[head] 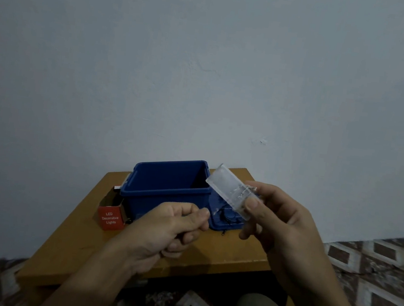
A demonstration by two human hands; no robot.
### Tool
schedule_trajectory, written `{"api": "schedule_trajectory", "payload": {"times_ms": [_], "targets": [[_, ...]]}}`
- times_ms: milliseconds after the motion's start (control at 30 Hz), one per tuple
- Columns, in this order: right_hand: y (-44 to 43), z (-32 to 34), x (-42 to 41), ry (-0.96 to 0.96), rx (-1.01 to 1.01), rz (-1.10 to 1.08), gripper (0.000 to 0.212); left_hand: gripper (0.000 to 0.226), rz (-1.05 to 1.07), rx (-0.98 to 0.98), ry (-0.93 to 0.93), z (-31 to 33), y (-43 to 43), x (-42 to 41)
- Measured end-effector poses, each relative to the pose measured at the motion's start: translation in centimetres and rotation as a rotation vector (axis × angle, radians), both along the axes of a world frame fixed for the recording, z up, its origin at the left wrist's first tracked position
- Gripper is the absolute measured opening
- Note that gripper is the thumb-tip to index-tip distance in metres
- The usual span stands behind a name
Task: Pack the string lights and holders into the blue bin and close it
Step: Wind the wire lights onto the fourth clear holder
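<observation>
A red box (109, 217) sits on the wooden table (79, 234), just left of the blue bin (165, 195). The bin's top is wide open. Its lid (215, 223) lies flat just to the right, with dark string lights (226, 217) on it. The right hand (286, 226) grips a clear holder (225, 183), tilted, above the lid by the bin's right rim. The left hand (171, 228) is curled, thumb on finger; I cannot tell if it pinches a wire.

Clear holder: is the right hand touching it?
Touching. The head view shows the right hand pinching the clear holder by its lower end.
</observation>
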State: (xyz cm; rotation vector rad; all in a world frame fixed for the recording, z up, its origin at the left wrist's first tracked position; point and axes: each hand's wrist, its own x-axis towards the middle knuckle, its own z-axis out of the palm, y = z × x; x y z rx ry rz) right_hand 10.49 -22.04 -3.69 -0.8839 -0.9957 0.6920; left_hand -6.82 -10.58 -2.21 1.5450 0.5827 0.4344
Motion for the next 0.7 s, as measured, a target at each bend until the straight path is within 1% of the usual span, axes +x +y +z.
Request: {"api": "schedule_trajectory", "payload": {"times_ms": [100, 200, 267, 333, 400, 467, 600, 700], "targets": [[-0.1, -0.2, 0.3, 0.005, 0.002, 0.127, 0.037, 0.026, -0.025, -0.009, 0.021, 0.2, 0.3, -0.2], [-0.6, 0.0, 0.5, -0.002, -0.011, 0.280, 0.031, 0.022, -0.088, -0.015, 0.055, 0.8, 0.8, -0.5], [-1.1, 0.3, 0.5, -0.089, -0.036, 0.386, 0.029, 0.021, -0.148, 0.024, 0.073, 1.6, 1.2, -0.7], [-1.5, 0.5, 0.3, -0.228, -0.086, 0.443, 0.023, 0.026, -0.182, 0.086, 0.114, 2.6, 1.4, -0.8], [-1.6, 0.6, 0.1, -0.330, -0.152, 0.426, 0.018, 0.032, -0.181, 0.140, 0.180, 3.7, 1.2, -0.7], [-1.6, 0.7, -0.1, -0.436, -0.208, 0.366, 0.014, 0.030, -0.129, 0.221, 0.255, 4.9, 0.7, -0.5], [-1.3, 0.6, -0.4, -0.663, -0.309, 0.166, 0.012, 0.033, 0.028, 0.565, 0.396, 6.2, -0.7, 0.0], [-0.9, 0.5, -0.8, -0.742, -0.308, -0.012, 0.012, 0.029, 0.151, 0.716, 0.399, 6.0, -1.7, 0.3]]}}
